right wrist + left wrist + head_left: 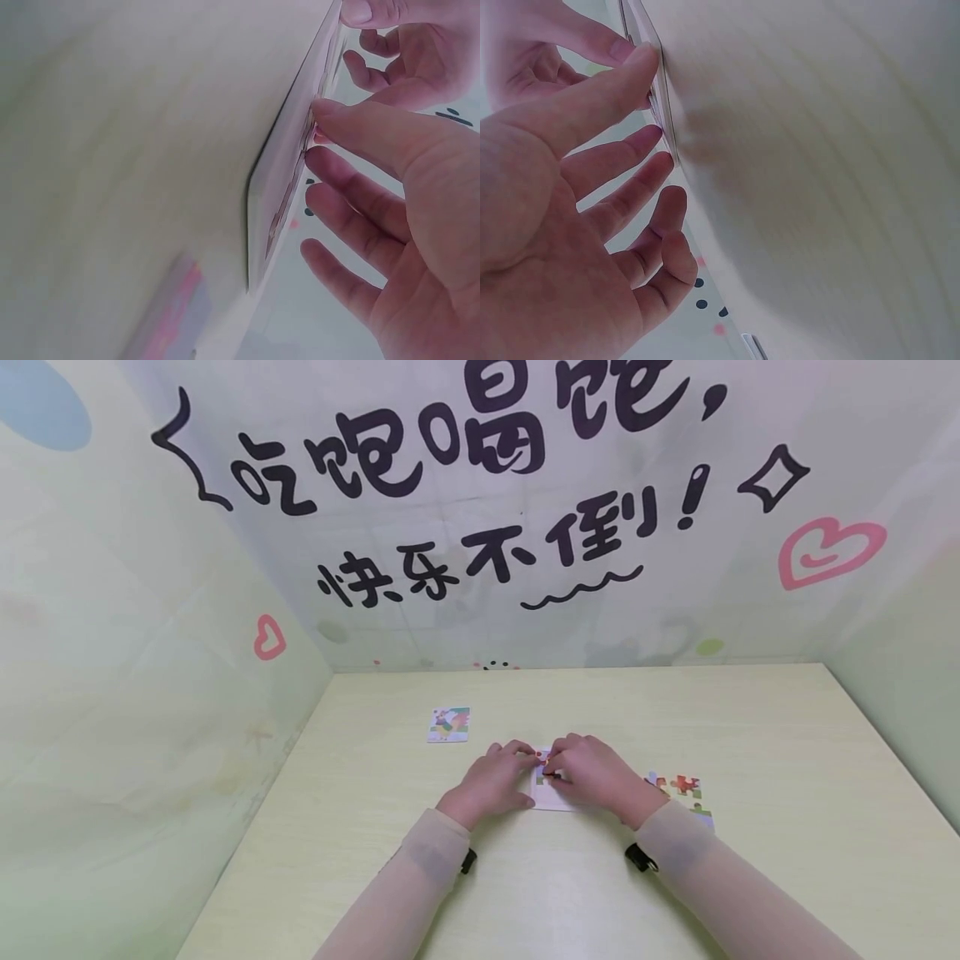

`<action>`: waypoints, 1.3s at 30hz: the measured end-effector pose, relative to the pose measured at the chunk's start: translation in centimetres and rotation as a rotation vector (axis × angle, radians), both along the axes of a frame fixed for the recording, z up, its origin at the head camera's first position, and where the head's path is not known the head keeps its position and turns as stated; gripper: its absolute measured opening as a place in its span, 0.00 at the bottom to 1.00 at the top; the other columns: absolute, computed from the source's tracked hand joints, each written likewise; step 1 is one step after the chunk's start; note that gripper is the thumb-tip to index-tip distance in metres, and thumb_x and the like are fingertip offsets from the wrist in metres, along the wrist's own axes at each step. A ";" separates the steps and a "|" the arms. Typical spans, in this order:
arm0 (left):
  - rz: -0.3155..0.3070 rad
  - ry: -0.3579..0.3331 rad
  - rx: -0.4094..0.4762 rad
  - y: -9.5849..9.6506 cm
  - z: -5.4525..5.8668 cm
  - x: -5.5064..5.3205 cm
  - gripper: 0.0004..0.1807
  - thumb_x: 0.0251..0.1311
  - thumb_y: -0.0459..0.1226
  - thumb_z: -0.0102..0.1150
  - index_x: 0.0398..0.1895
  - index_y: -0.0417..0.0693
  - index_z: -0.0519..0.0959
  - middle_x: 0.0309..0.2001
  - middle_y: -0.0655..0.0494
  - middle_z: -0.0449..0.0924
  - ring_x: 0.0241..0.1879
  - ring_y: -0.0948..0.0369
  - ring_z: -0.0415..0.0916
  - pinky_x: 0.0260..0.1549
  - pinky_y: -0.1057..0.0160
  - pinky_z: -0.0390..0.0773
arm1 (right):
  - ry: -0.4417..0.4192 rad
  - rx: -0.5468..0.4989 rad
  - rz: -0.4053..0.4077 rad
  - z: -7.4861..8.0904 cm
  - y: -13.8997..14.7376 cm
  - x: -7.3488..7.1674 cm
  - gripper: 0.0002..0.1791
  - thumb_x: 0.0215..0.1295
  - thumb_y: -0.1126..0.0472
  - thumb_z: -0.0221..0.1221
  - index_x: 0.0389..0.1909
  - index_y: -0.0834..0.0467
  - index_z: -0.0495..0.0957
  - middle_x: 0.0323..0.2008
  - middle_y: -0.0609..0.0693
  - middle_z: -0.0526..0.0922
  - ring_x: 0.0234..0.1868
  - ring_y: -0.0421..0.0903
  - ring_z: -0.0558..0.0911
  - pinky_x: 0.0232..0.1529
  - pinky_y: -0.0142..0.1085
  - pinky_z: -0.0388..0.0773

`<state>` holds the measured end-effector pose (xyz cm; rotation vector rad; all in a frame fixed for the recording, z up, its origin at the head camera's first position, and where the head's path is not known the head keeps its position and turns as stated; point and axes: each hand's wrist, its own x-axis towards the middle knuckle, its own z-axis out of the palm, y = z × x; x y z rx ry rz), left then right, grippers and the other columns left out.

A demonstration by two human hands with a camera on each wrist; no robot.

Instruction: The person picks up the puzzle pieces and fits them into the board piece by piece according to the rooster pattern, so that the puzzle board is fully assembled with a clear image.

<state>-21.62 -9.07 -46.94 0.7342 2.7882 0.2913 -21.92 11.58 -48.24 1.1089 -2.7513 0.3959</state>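
A small white puzzle board (553, 799) lies on the table between both hands, with a few colourful pieces along its far side. My left hand (491, 783) touches the board's left side, its thumb near the front corner and its fingertips at the far one. In the left wrist view, its other fingers spread loosely beside the board edge. My right hand (592, 771) reaches over the board and pinches a small puzzle piece (321, 139) between thumb and index finger, right at the board's surface. Most of that piece is hidden by the fingers.
Loose puzzle pieces (686, 785) lie right of the board, partly behind the right forearm. A picture card (448, 725) with a colourful figure lies farther back on the left. A printed cloth backdrop (480, 635) rises at the table's far edge.
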 end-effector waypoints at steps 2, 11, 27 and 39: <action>0.001 -0.004 -0.001 0.0 0.0 0.0 0.38 0.57 0.47 0.76 0.72 0.59 0.75 0.72 0.60 0.69 0.65 0.52 0.68 0.57 0.52 0.78 | -0.013 -0.027 0.004 -0.1 0.1 0.0 0.06 0.60 0.60 0.73 0.38 0.52 0.92 0.38 0.46 0.87 0.41 0.46 0.84 0.47 0.45 0.83; 0.013 -0.010 -0.006 0.2 -0.1 0.0 0.37 0.58 0.47 0.76 0.72 0.58 0.75 0.73 0.59 0.69 0.65 0.51 0.68 0.56 0.52 0.78 | -0.059 -0.062 -0.042 0.1 1.1 0.6 0.09 0.59 0.61 0.72 0.41 0.51 0.91 0.41 0.47 0.87 0.43 0.48 0.85 0.48 0.47 0.83; 0.016 -0.007 -0.017 0.4 0.2 0.2 0.38 0.57 0.47 0.76 0.72 0.58 0.75 0.73 0.59 0.69 0.65 0.51 0.68 0.58 0.51 0.78 | -0.100 -0.059 -0.127 0.3 3.7 1.8 0.09 0.58 0.60 0.75 0.41 0.52 0.91 0.43 0.47 0.88 0.46 0.50 0.85 0.52 0.49 0.84; 0.018 0.001 -0.009 0.3 0.0 0.3 0.38 0.57 0.46 0.77 0.72 0.58 0.75 0.73 0.59 0.69 0.64 0.52 0.68 0.56 0.52 0.78 | -0.132 -0.086 -0.172 0.9 5.8 2.5 0.11 0.59 0.60 0.74 0.43 0.51 0.91 0.44 0.46 0.87 0.48 0.50 0.85 0.52 0.50 0.84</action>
